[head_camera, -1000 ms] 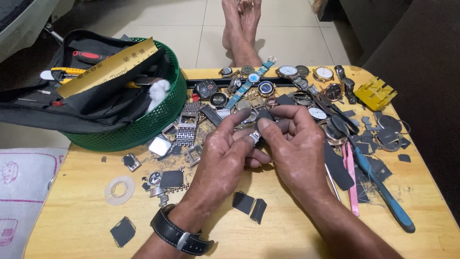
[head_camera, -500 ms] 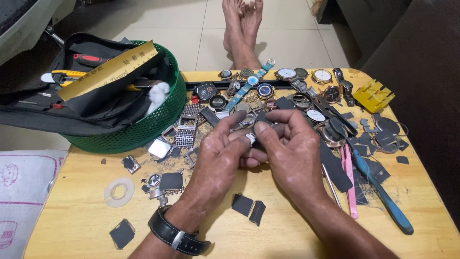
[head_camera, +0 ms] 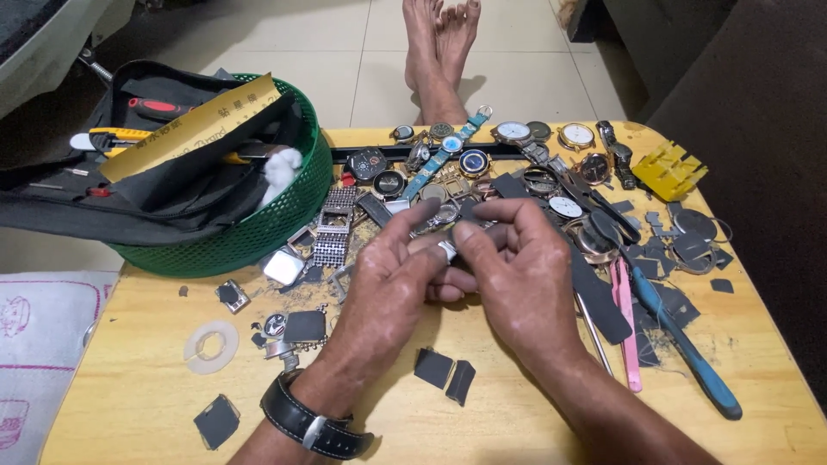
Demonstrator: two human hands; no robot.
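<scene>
Grip (head_camera: 448,250) hiding small silver part (head_camera: 446,250)

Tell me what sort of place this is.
Likely a home watch-repair spot: a low wooden table on a tiled floor, strewn with watches and a green basket of tools. Both hands pinch a small metal part.

Home watch-repair bench: watches (head_camera: 513,132), tool bag (head_camera: 129,185), tiled floor (head_camera: 362,52).

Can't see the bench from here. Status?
Left hand and right hand together pinch a small silver part. Watches and dark scraps crowd the table around them.
</scene>
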